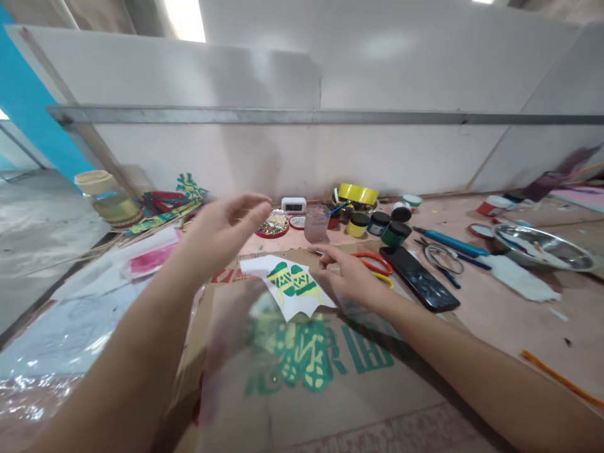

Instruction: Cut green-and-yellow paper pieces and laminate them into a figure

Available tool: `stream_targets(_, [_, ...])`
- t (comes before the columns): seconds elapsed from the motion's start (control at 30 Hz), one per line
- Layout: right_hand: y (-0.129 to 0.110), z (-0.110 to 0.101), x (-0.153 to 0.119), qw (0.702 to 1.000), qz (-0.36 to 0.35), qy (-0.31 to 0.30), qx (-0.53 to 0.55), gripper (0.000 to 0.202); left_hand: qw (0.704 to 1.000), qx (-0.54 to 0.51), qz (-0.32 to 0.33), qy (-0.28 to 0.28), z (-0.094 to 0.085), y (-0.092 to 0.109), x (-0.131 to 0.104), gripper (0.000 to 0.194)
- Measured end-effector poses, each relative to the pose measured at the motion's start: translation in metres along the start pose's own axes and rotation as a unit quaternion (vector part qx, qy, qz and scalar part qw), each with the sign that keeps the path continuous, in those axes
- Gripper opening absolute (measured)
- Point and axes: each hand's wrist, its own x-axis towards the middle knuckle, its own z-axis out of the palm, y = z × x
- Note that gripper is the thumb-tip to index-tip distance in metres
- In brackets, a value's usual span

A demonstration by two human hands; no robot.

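My left hand [224, 229] is raised over the left side of the cardboard, fingers bent forward and thumb apart, holding nothing visible. My right hand [346, 274] is low at the right edge of a white paper cutout [306, 308], index finger stretched out and thumb apart. Whether it touches the paper is unclear. On the cutout are two green and yellow painted shapes [292, 280]. Below it, another green and yellow painted piece [304, 355] lies on the printed cardboard [245, 415]. Scissors [377, 263] with red and yellow handles lie just behind my right hand, partly hidden.
A cloudy water cup [316, 228], paint jars [380, 223] and yellow tape [358, 194] stand at the back. A black phone [419, 280], blue-handled tool [448, 240] and metal dish [542, 242] lie right. Plastic-covered papers [61, 340] and a lidded jar [108, 201] are left.
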Motion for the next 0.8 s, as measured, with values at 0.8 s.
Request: stream_targets(0.8, [0.003,-0.002,-0.001,0.996,-0.015,-0.082,-0.04,0.05,0.929,0.213,-0.04,-0.299,0.063,-0.069,0.002,0.025])
